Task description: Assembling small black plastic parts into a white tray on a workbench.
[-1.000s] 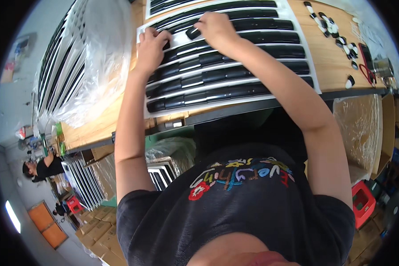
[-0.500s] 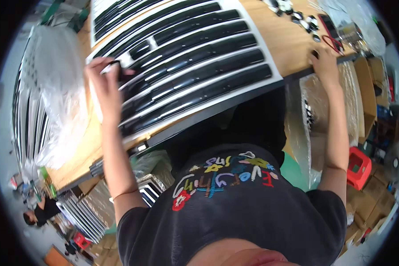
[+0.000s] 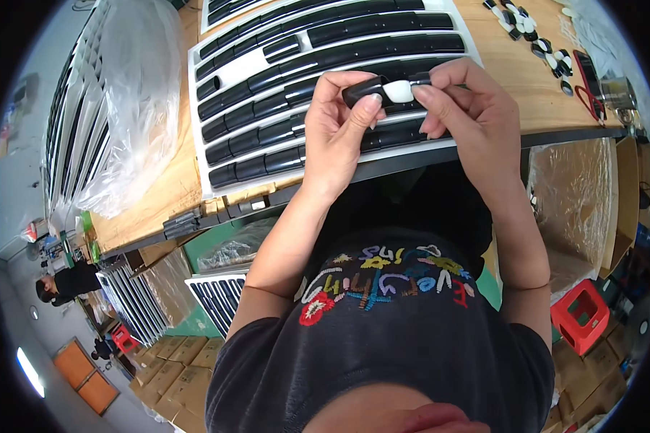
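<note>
In front of my chest, above the near rows of a white tray [image 3: 242,68], both hands come together. My left hand [image 3: 334,137] pinches a short, glossy black curved piece [image 3: 361,92] between thumb and fingers. My right hand [image 3: 480,119] grips a small black-and-white part, whose rounded white section [image 3: 398,92] shows between the hands, against the end of the black piece. Fingers hide the rest of this part, and I cannot tell whether the two are joined. Rows of similar black curved pieces [image 3: 260,137] lie on the tray, with a white gap in the second row.
Small black and white parts [image 3: 523,25] lie scattered at the table's far right, near a dark phone [image 3: 586,72] and a red cord [image 3: 591,107]. Clear plastic [image 3: 141,108] drapes over stacked trays at left. A plastic-lined box [image 3: 574,195] and a red stool [image 3: 580,317] stand right.
My left hand has come right from the tray's left end with the black piece. My right hand has moved left from the table's right side, and the hands now meet.
</note>
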Motion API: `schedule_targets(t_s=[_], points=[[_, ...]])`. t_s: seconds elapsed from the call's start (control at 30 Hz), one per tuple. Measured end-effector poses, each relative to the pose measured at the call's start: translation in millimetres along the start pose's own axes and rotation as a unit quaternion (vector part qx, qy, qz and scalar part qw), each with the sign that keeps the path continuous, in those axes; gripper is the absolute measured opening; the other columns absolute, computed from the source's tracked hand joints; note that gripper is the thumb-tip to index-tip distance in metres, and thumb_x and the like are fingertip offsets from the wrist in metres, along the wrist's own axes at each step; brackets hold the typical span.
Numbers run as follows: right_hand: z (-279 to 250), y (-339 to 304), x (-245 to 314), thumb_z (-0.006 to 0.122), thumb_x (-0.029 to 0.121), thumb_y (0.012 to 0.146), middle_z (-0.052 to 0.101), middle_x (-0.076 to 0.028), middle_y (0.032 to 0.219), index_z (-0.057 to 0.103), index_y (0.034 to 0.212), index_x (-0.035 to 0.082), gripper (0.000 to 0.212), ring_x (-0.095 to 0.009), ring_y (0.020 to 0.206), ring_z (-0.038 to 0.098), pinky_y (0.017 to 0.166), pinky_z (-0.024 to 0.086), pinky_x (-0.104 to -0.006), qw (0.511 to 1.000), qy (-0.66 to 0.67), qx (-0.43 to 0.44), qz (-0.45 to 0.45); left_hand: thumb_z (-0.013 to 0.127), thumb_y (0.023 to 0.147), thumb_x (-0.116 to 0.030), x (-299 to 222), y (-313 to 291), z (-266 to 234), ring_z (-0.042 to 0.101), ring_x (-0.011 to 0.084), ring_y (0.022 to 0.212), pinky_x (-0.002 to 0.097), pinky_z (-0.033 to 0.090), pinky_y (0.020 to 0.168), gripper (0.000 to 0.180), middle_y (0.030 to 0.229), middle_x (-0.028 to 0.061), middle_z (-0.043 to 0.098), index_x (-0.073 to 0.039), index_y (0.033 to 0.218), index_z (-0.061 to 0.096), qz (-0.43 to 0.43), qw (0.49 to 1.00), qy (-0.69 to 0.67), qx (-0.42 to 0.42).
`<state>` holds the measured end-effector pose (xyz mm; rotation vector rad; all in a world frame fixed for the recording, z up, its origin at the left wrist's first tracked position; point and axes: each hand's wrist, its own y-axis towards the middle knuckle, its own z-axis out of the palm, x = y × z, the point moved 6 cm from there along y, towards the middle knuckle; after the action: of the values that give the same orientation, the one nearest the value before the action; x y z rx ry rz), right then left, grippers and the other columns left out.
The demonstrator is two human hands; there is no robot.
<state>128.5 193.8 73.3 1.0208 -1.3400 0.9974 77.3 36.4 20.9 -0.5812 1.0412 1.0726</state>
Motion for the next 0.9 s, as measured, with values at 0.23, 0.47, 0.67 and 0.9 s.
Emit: schedule_targets(t_s=[0.23, 0.47, 0.67, 0.9], points=[[19.9, -3.4, -5.3, 0.065, 0.009, 0.092, 0.061, 0.000, 0.078, 0.058, 0.088, 0.005, 0.009, -0.003, 0.061, 0.051, 0.056, 0.040, -0.0176, 0.996, -0.036, 0.084, 0.020, 0.061, 0.095, -0.011, -0.6, -9.6, -0.4, 0.056, 0.0079, 0.078, 0.0215, 0.046, 0.068, 0.025, 0.097, 0.0046, 0.058, -0.003, 0.115, 0.047, -0.035, 0.997, 0.015, 0.062], [27.5, 36.0, 8.3, 0.028, 0.049, 0.105, 0.063, -0.004, 0.088, 0.061, 0.091, 0.003, 0.058, -0.009, 0.080, 0.055, 0.075, 0.044, -0.0259, 0.993, -0.100, 0.064, 0.000, 0.056, 0.098, -0.011, -2.8, -27.8, 14.0, 0.055, 0.0083, 0.074, 0.0216, 0.045, 0.066, 0.019, 0.090, 0.0056, 0.058, -0.003, 0.111, 0.046, -0.131, 0.986, -0.054, 0.082], [62.0, 20.5, -17.5, 0.022, 0.052, 0.104, 0.068, -0.011, 0.095, 0.064, 0.097, 0.001, 0.066, -0.013, 0.087, 0.064, 0.085, 0.050, -0.0272, 0.978, 0.060, 0.177, 0.088, 0.054, 0.097, -0.006, -9.2, -42.7, 22.9, 0.054, 0.0057, 0.093, 0.0172, 0.052, 0.073, 0.020, 0.120, 0.0052, 0.051, -0.005, 0.117, 0.047, -0.196, 0.969, -0.084, 0.122], [75.5, -6.0, -9.7, 0.024, 0.045, 0.105, 0.069, -0.014, 0.091, 0.066, 0.092, -0.003, 0.065, -0.015, 0.081, 0.064, 0.082, 0.049, -0.0260, 0.947, 0.113, 0.265, 0.144, 0.055, 0.095, 0.001, -36.0, -49.5, 29.9, 0.049, 0.0060, 0.082, 0.0191, 0.043, 0.070, 0.015, 0.100, 0.0017, 0.051, -0.002, 0.107, 0.048, -0.222, 0.959, -0.059, 0.163]])
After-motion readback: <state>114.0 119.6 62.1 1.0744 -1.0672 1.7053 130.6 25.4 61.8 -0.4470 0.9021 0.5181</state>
